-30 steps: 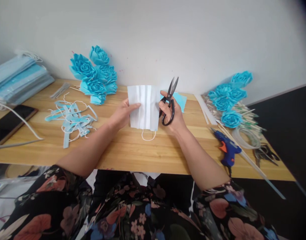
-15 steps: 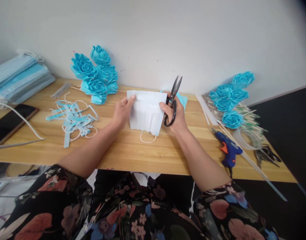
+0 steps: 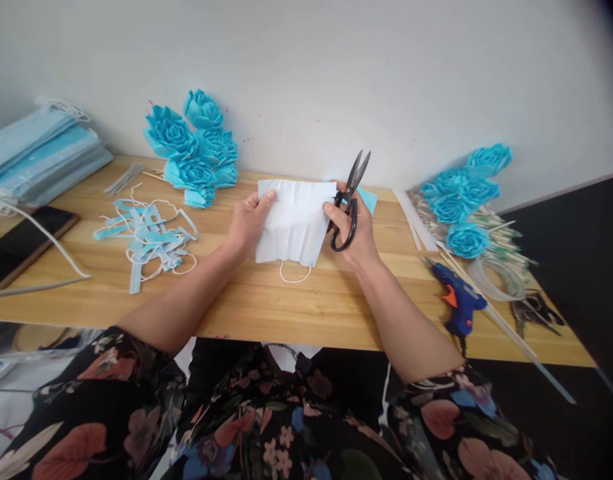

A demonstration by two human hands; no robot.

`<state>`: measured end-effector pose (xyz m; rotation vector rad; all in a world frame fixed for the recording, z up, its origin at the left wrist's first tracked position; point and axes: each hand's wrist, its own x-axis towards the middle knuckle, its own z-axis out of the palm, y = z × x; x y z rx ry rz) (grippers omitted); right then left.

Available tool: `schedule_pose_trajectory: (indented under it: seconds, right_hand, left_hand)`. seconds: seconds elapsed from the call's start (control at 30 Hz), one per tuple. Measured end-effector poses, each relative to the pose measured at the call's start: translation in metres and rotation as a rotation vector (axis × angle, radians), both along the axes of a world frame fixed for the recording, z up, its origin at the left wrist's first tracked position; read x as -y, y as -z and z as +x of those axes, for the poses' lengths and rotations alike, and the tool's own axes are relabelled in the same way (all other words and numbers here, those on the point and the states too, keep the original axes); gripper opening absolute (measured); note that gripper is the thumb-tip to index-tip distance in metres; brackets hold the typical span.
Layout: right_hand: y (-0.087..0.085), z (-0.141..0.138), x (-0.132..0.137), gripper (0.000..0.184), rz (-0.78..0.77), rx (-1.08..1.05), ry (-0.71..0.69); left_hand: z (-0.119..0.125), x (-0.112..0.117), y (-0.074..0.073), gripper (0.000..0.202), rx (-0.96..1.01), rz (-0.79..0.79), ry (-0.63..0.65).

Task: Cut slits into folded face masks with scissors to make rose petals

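I hold a white pleated face mask (image 3: pixel 293 223) upright over the wooden table (image 3: pixel 266 300), its ear loop hanging below. My left hand (image 3: pixel 249 223) pinches the mask's upper left corner, fingers closed. My right hand (image 3: pixel 353 227) pinches the mask's upper right edge with the fingertips while black scissors (image 3: pixel 350 203) hang on its thumb and fingers, blades slightly apart and pointing up. A light blue sheet (image 3: pixel 367 198) lies on the table behind the right hand.
Blue paper-like roses (image 3: pixel 196 150) lean on the wall at left, more roses (image 3: pixel 466 197) on sticks at right. Cut strips and loops (image 3: pixel 146 237), stacked blue masks (image 3: pixel 41 153), a phone (image 3: pixel 21 243), a blue glue gun (image 3: pixel 456 300), pliers (image 3: pixel 536 310).
The mask's top has been spread wider between both hands, and both hands have shifted slightly right. The left hand moved from the mask's side to its top corner.
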<state>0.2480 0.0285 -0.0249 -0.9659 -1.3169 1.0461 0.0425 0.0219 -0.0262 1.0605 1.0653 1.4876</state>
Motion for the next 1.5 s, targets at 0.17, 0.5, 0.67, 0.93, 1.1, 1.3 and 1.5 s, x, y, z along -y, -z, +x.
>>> schedule_pose_trajectory:
  seconds: [0.17,0.5,0.67,0.93,1.1,1.3,1.5]
  right_hand:
    - [0.001,0.001,-0.003,0.064,0.033,-0.004,0.008]
    - [0.009,0.006,-0.011,0.053,0.141,0.031,0.102]
    - [0.006,0.004,-0.008,0.063,0.082,0.013,0.048]
    - [0.008,-0.006,0.002,0.072,-0.019,0.026,-0.139]
    - [0.007,-0.004,0.001,0.061,-0.023,0.062,-0.109]
    - [0.007,-0.001,-0.002,0.059,-0.004,0.104,-0.11]
    - [0.011,0.0,-0.005,0.061,-0.01,0.05,-0.077]
  left_hand:
    - [0.003,0.004,-0.002,0.038,-0.049,-0.02,0.001]
    - [0.001,-0.001,0.001,0.032,-0.073,0.001,-0.006]
    - [-0.001,-0.003,0.003,0.032,-0.041,0.011,-0.014]
    - [-0.007,-0.009,0.004,0.036,-0.021,0.035,-0.133]
    - [-0.013,-0.012,0.0,0.034,-0.085,0.049,-0.197]
    - [-0.016,-0.013,0.001,0.038,-0.017,0.005,-0.122]
    - [-0.006,-0.008,-0.003,0.059,0.199,-0.18,0.221]
